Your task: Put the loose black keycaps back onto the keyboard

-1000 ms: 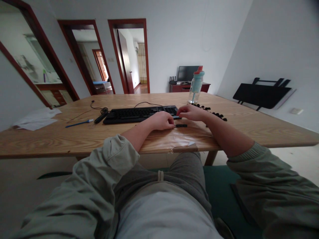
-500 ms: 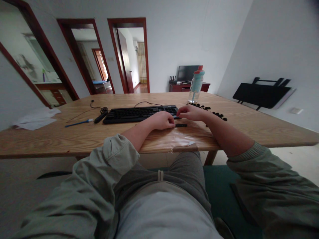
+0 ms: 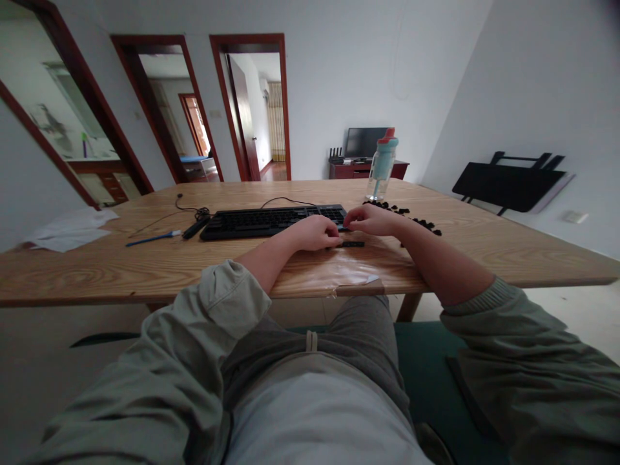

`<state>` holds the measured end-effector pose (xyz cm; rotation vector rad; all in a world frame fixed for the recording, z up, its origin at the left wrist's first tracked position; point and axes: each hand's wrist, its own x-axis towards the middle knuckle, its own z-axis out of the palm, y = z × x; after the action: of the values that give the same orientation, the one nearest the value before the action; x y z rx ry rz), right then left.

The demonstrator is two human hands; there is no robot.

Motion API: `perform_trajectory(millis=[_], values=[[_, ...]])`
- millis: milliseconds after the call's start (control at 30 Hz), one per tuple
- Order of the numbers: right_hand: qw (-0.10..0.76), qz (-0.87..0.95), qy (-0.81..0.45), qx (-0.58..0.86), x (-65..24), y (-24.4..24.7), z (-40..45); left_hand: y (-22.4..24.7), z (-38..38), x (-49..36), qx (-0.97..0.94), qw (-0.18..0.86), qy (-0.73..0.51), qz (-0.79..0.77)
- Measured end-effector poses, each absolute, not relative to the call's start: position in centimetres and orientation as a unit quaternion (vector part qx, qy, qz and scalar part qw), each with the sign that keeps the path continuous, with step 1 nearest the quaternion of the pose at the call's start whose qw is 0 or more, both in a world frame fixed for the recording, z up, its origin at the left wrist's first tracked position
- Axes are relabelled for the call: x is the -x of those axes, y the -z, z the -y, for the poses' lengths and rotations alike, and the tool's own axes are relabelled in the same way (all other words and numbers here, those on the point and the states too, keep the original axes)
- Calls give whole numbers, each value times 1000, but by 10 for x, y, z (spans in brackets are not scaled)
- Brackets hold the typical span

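Near edge of the bench (image 3: 184,274): a brown patch (image 3: 359,289) sits on the rim, right of the middle, with clear film (image 3: 334,268) on the surface just beyond it.

Next inward, a short black strip (image 3: 353,244) lies flat, roughly parallel to the near edge. My left grip (image 3: 314,234) rests at the strip's left end, fingers curled downward; I cannot tell whether the fingertips are clamped on it or merely beside it.

Toward the bench's left corner, a blue brush (image 3: 154,239) lies with its white end pointing right; white paper (image 3: 72,231) lies farther left, at the left edge.

Mid-bench, the black keyboard (image 3: 252,223) lies lengthwise, its near right part hidden behind my left grip. My right grip (image 3: 372,219) is bent down at the keyboard's right end. Its fingertips are close together, beside a light blue patch too small to identify; I cannot tell whether they pinch anything.

Small black pieces (image 3: 426,226) are scattered beyond and right of my right grip. A dark cable (image 3: 202,212) coils off the keyboard's left end.

Near the far edge, right of centre, a bottle (image 3: 382,169) stands upright.
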<state>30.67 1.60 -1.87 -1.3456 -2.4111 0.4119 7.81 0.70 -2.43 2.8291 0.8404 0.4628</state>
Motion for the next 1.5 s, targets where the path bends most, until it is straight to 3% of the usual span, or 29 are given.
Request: perform_trajectory(millis=[700,1500], values=[[161,845,-143,489,-310,19,-18,18,-8,-69,-929,132,-121,-325],[156,847,-140,489,-312,20,-19,23,-10,-74,-938,109,-138,-300]])
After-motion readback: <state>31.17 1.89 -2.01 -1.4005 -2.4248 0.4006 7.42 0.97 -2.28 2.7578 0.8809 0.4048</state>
